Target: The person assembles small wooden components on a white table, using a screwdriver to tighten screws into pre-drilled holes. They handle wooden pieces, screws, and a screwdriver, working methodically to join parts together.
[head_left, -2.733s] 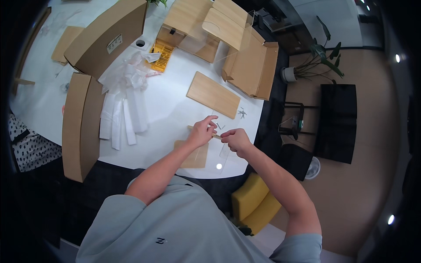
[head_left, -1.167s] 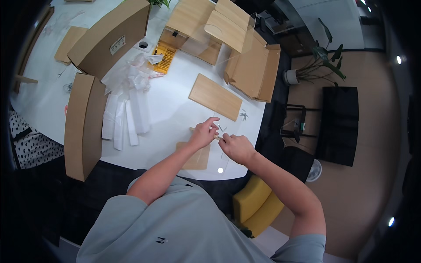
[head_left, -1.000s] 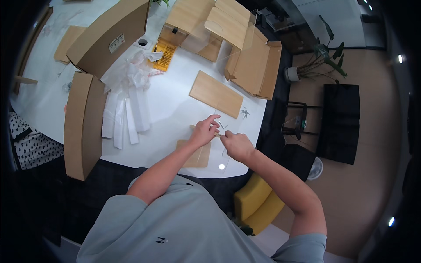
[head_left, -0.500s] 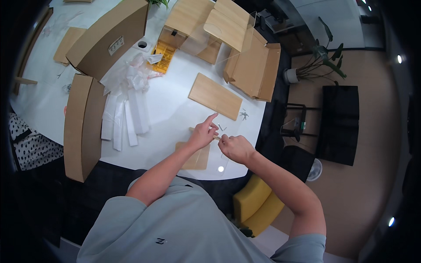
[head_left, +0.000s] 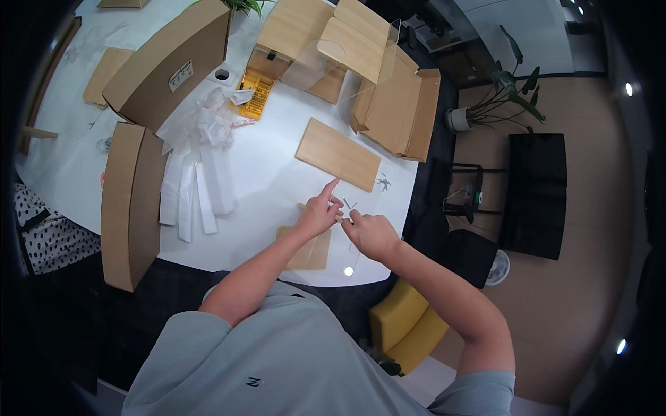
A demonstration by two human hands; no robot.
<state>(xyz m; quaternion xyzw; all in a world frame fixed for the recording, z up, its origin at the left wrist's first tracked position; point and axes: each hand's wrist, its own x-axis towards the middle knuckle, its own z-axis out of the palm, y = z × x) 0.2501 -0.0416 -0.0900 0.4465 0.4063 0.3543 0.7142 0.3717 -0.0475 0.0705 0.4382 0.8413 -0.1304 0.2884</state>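
Observation:
My left hand (head_left: 320, 213) is over the near part of the table, index finger stretched forward and the other fingers curled round a narrow light wooden strip (head_left: 339, 220). Just right of it, my right hand (head_left: 372, 236) is pinched closed by the strip's end; what its fingertips hold is too small to make out. Beyond the fingers is a small L-shaped metal piece (head_left: 346, 202). Below my left forearm lies a light wooden board (head_left: 316, 253), partly covered by the arm. A larger rectangular wooden board (head_left: 338, 152) lies flat farther forward.
Several small metal parts (head_left: 383, 182) lie near the right table edge. Plastic wrapping (head_left: 211, 125), white strips (head_left: 186, 201) and tall cardboard (head_left: 128, 208) stand left. A yellow tool case (head_left: 255, 93), a wooden cabinet (head_left: 295, 28) and an open carton (head_left: 395, 111) are far. A yellow chair (head_left: 402, 315) is near right.
My right hand has shifted slightly and turned a little at the strip's end. My left hand stays nearly in place. The whole view has moved slightly.

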